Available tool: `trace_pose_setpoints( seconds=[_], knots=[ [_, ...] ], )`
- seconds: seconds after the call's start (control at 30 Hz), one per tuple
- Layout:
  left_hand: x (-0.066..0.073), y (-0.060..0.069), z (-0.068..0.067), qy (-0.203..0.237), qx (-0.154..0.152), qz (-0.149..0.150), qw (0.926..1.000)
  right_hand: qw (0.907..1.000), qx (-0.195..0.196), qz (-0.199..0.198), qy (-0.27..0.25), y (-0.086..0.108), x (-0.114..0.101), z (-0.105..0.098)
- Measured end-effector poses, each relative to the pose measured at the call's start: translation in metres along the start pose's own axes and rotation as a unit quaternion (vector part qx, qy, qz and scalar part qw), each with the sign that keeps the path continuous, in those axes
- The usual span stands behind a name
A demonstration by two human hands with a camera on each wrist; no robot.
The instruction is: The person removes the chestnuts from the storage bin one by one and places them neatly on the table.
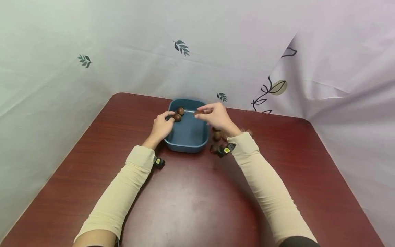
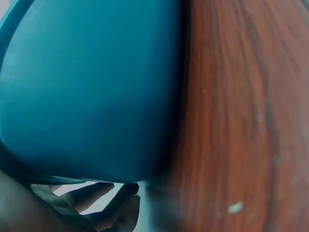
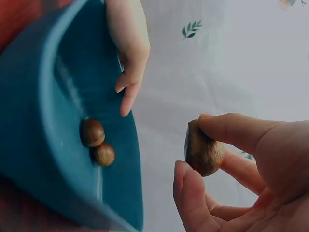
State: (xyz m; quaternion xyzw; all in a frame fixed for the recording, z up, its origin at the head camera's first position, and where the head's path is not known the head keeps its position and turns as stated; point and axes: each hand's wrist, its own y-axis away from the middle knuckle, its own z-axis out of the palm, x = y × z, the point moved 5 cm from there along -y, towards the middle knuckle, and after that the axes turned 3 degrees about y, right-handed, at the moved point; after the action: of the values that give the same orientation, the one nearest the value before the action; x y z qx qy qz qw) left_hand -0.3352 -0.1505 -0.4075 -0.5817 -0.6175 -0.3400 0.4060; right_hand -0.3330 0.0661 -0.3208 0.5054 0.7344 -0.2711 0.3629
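A blue plastic basin stands on the table with two brown chestnuts lying side by side at its left inner wall. My left hand grips the basin's left rim; in the left wrist view its fingers reach round the outside wall. Above the basin's right side, my right hand pinches another chestnut between thumb and fingertips, clear of the rim. Several more chestnuts lie on the table right of the basin, partly hidden beneath the right wrist.
The dark red wooden table has rounded far corners. Behind it and at both sides hangs a pale cloth with leaf prints, close to the table's far edge. A small pale speck marks the wood beside the basin.
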Motion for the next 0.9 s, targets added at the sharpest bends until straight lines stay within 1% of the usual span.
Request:
trace_pose_setpoints(
  seconds=[0.17, 0.33, 0.4, 0.5, 0.63, 0.77, 0.9],
  knots=[
    [-0.001, -0.001, -0.002, 0.003, -0.004, 0.001, 1.0000, 0.9996, 0.008, 0.011, 0.023, 0.022, 0.009, -0.010],
    [-0.002, -0.002, -0.002, -0.002, -0.003, -0.003, 1.0000, 0.9987, 0.019, -0.008, 0.047, 0.041, 0.021, -0.019],
    [-0.002, -0.002, 0.000, -0.003, -0.007, -0.006, 0.9999, 0.9986, 0.018, -0.013, 0.049, 0.050, 0.028, -0.023],
    [-0.002, -0.003, 0.002, -0.001, -0.013, -0.007, 0.9999, 0.9984, 0.017, -0.006, 0.054, 0.065, 0.041, -0.028],
    [-0.001, -0.001, 0.002, 0.003, -0.014, -0.007, 0.9999, 0.9979, 0.021, 0.012, 0.061, 0.081, 0.059, -0.035],
    [-0.001, 0.000, 0.000, 0.000, -0.014, -0.005, 0.9999, 0.9962, 0.025, 0.026, 0.079, 0.093, 0.075, -0.039],
    [-0.001, 0.000, -0.001, 0.003, -0.015, -0.002, 0.9999, 0.9934, 0.034, 0.039, 0.102, 0.101, 0.088, -0.043]
  ],
)
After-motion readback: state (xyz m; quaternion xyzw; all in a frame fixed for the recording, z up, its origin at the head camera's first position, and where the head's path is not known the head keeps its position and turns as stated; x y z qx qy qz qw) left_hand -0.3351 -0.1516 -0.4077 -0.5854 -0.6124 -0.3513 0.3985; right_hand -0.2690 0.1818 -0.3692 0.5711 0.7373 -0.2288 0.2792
